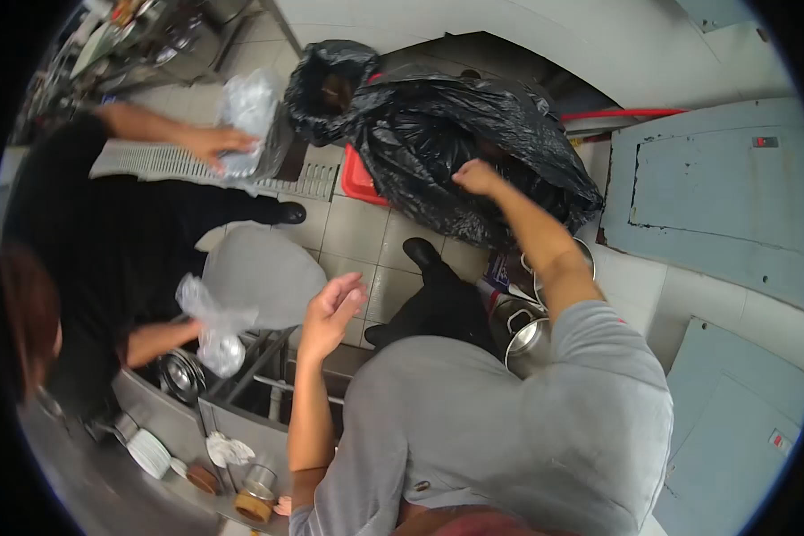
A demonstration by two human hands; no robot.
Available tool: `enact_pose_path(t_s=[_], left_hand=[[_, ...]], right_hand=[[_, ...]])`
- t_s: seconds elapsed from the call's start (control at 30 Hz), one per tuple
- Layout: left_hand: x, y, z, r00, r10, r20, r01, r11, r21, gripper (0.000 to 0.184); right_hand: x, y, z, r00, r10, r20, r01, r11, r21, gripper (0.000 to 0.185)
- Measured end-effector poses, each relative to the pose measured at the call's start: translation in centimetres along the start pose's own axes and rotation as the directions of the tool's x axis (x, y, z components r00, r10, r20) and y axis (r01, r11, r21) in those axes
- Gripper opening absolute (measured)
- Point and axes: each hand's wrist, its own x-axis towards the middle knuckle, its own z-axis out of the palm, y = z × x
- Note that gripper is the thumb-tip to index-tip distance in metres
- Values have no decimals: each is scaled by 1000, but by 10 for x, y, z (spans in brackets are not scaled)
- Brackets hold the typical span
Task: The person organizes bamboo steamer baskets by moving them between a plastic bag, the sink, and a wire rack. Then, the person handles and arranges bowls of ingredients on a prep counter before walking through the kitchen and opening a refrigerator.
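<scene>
My right hand (478, 177), fingers curled closed, is over a large black garbage bag (420, 134) on the floor ahead. Whatever those fingers grip, if anything, I cannot make out. Nearer my body, my left hand (332, 314) is raised palm inward with loosely bent fingers and nothing in it. It is above the edge of a metal sink counter (241, 415), to the right of a rounded grey surface (263, 277). A smaller black bag (330, 89) with its mouth open adjoins the large one. Part of a red bin (363, 179) shows beneath them.
At left, a co-worker in black has one hand at a clear plastic bag (250, 116) and the other at a second plastic bag (216, 335). Metal pots (527, 335) stand by my right side. Bowls (181, 375) and a brush (147, 454) lie by the sink. Grey panels (715, 179) line the right wall.
</scene>
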Motion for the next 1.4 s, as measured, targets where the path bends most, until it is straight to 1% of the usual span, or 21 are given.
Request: enact_pose_path(t_s=[0.1,0.13,0.2,0.3,0.4,0.47,0.5,0.57,0.63,0.77,0.9,0.97,1.03,1.1,1.17,1.2,1.23,1.27,1.3,1.33,1.4], left_hand=[[94,1,34,991,27,133,-47,988,149,42],[126,1,47,983,49,176,-86,975,205,42],[187,1,79,964,105,243,-162,960,229,44],[263,-3,130,946,67,317,-155,953,261,49],[334,1,179,939,-74,337,7,980,197,58],[383,1,199,942,-126,311,89,987,131,68],[406,-1,206,952,-127,279,100,989,108,74],[443,7,212,943,-181,280,179,983,32,87],[492,-7,217,924,-253,286,293,951,-104,92],[558,1,242,936,-293,196,269,953,139,76],[628,-46,254,892,-348,288,321,937,137,44],[645,-65,258,897,-362,255,322,928,186,35],[692,-127,237,890,-213,404,4,888,459,39],[717,-159,221,798,34,602,-509,573,643,44],[722,-152,222,790,-25,612,-533,464,707,48],[715,-140,226,794,-55,605,-492,527,693,49],[714,-135,229,797,-85,598,-446,586,677,49],[724,-146,233,810,-128,572,-214,844,491,50],[730,-154,233,817,-94,569,-230,852,470,50],[734,-159,233,823,-60,565,-246,859,450,50],[726,-166,213,745,138,653,-661,282,695,49]], right_hand=[[44,49,-141,991,64,-117,-67,998,-21,52],[40,31,-196,982,190,-18,-171,916,362,57],[60,42,-264,933,-71,-352,2,981,-194,62],[87,64,-314,944,84,-318,-123,987,-106,67],[76,76,-290,782,55,-621,-422,780,-463,68],[30,49,-256,427,-306,-851,-5,940,-340,46],[-12,14,-232,525,-83,-847,186,982,19,25],[-68,17,-152,689,-442,-575,459,880,-126,10],[-80,52,-67,924,-270,-270,346,891,293,12],[-15,141,-40,918,188,-350,34,841,539,30],[21,213,-37,784,580,-222,-505,803,315,46],[25,235,-32,760,573,-308,-530,820,217,53],[27,241,-22,758,558,-339,-555,824,115,53],[29,226,-32,739,626,-247,-628,774,83,54],[37,233,-25,729,657,-193,-675,737,-38,55],[43,230,-19,670,705,-232,-644,708,291,53],[49,223,-15,607,748,-268,-514,627,585,52],[68,216,-10,489,861,-141,-199,267,943,47],[78,212,-9,435,899,49,219,-159,963,42],[80,215,-10,602,797,52,269,-263,926,43],[87,213,-8,659,750,58,258,-298,919,44]])
